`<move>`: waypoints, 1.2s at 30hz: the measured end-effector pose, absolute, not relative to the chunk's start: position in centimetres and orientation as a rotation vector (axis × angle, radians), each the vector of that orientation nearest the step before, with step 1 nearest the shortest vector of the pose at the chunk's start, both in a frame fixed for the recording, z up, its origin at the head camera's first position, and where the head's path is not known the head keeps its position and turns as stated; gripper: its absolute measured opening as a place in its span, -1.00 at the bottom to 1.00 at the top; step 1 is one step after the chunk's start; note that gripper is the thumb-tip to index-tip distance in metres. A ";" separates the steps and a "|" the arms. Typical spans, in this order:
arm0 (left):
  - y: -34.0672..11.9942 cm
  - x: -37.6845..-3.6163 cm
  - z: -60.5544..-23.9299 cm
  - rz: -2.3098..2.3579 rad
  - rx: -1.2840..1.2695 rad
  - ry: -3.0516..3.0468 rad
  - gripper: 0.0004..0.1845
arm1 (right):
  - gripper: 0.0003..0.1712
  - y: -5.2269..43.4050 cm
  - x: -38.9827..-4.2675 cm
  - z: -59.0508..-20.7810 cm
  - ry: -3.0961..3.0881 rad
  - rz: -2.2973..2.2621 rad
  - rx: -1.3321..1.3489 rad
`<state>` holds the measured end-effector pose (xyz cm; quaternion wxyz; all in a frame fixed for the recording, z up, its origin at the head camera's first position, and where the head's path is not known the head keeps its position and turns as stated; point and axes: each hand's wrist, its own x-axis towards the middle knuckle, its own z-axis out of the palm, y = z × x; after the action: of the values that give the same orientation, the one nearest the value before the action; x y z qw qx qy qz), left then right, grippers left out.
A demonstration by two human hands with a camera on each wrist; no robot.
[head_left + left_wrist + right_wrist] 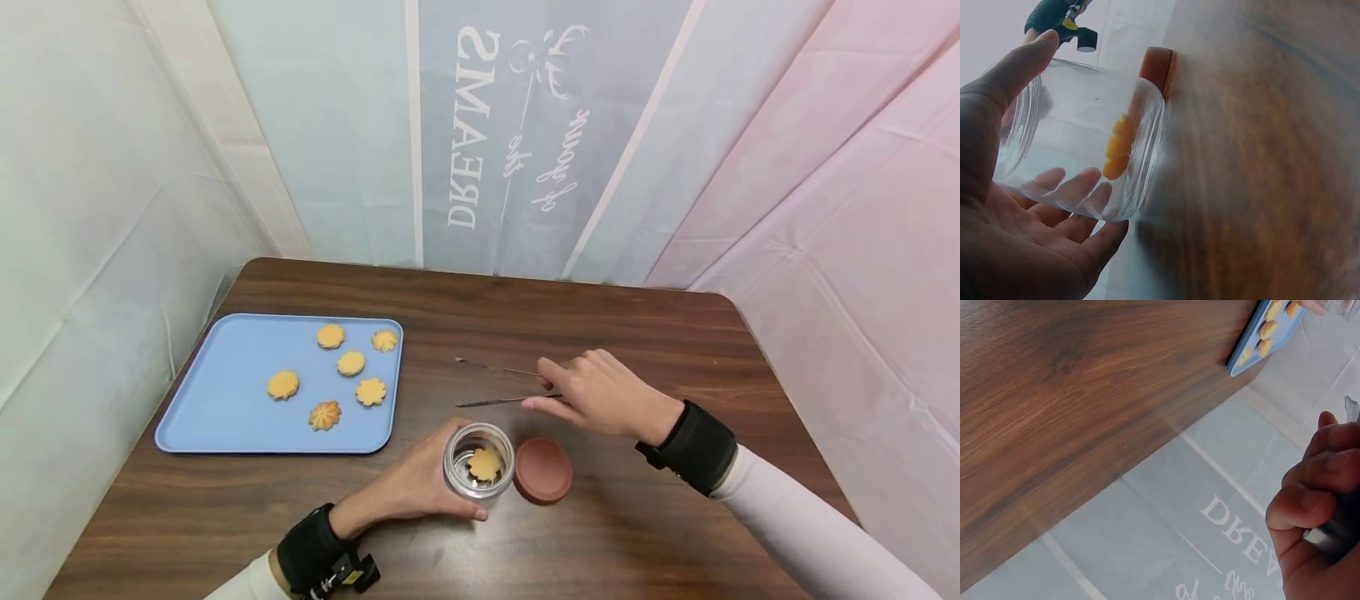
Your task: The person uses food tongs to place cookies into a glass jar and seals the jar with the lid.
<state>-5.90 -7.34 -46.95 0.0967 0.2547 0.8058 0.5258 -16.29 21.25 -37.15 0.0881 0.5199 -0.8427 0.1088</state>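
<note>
My left hand (pixel 431 479) is wrapped around a clear jar (pixel 450 479), its thumb on the near side and its fingers behind. A flower-shaped cookie (pixel 484 464) lies at the bottom of the jar, showing yellow through the wall in the left wrist view. To the right, my right hand (pixel 592 392) grips metal tongs (pixel 495 402). Their two arms are spread apart and point left, with nothing between the tips. The jar's mouth is uncovered, and a reddish-brown lid (pixel 543 471) lies beside it on the table.
On the left of the dark wooden table (pixel 630 533) lies a blue tray (pixel 225 392). Several cookies (pixel 351 362) are scattered over its right part. Fabric curtains (pixel 360 150) hang behind the table and along both sides.
</note>
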 end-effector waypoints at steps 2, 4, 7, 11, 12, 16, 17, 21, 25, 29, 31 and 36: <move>-7.3 -5.9 -47.0 1.565 0.757 2.386 0.02 | -0.50 21.0 -16.5 -37.1 -2.522 0.322 1.544; -7.3 -5.9 -47.0 1.568 0.759 2.387 0.01 | -0.50 20.8 -16.7 -37.0 -2.535 0.321 1.542; -7.4 -6.0 -47.0 1.572 0.759 2.385 0.02 | -0.51 20.5 -17.0 -37.0 -2.541 0.311 1.536; -7.4 -5.9 -47.0 1.572 0.761 2.387 0.03 | -0.50 20.1 -17.5 -37.2 -2.537 0.298 1.533; -7.4 -5.9 -47.0 1.570 0.761 2.387 0.03 | -0.49 20.0 -17.6 -37.3 -2.534 0.295 1.534; -7.3 -5.9 -47.1 1.569 0.763 2.382 0.03 | -0.46 19.6 -17.9 -37.5 -2.528 0.297 1.540; -7.3 -5.8 -47.1 1.570 0.763 2.379 0.02 | -0.45 19.5 -18.0 -37.6 -2.528 0.296 1.542; -7.3 -5.8 -47.1 1.567 0.757 2.375 0.01 | -0.46 19.1 -18.3 -37.9 -2.533 0.291 1.549; -7.2 -5.8 -47.1 1.557 0.751 2.380 0.01 | -0.45 18.6 -18.7 -38.1 -2.533 0.278 1.554; -7.2 -5.8 -47.2 1.546 0.759 2.385 0.01 | -0.43 18.2 -19.0 -38.5 -2.520 0.269 1.571; -7.2 -5.8 -47.2 1.546 0.763 2.385 0.01 | -0.43 18.0 -19.1 -38.7 -2.511 0.266 1.579; -7.3 -5.8 -47.1 1.547 0.768 2.394 0.02 | -0.42 17.3 -19.5 -39.0 -2.500 0.235 1.585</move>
<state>-5.85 -7.27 -47.14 0.0946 0.2591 0.8073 0.5217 -19.46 17.29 -39.00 0.0858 0.5317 -0.8389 0.0789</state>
